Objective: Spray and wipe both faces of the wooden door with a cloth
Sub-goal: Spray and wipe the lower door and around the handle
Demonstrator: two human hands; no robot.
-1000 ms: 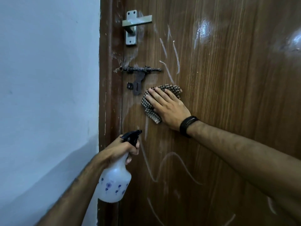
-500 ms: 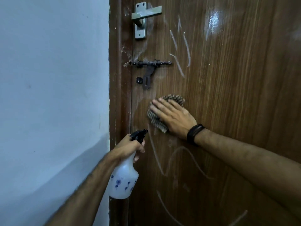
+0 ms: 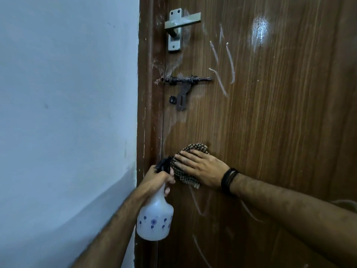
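Observation:
The brown wooden door (image 3: 270, 117) fills the right side, marked with several pale chalky streaks. My right hand (image 3: 201, 169) lies flat on a checked cloth (image 3: 195, 149), pressing it against the door below the latch. My left hand (image 3: 156, 178) grips the neck of a white spray bottle (image 3: 154, 219) with small blue flowers; its black nozzle sits right beside the cloth's left edge. Part of the cloth is hidden under my palm.
A metal lever handle (image 3: 179, 26) and a dark sliding bolt (image 3: 189, 80) with a hanging hasp sit above the cloth. The dark door frame (image 3: 148, 93) runs down the left of the door, next to a pale blue wall (image 3: 67, 113).
My right hand has slid the cloth down the door, from just below the bolt to beside the bottle's nozzle. The left hand keeps hold of the bottle.

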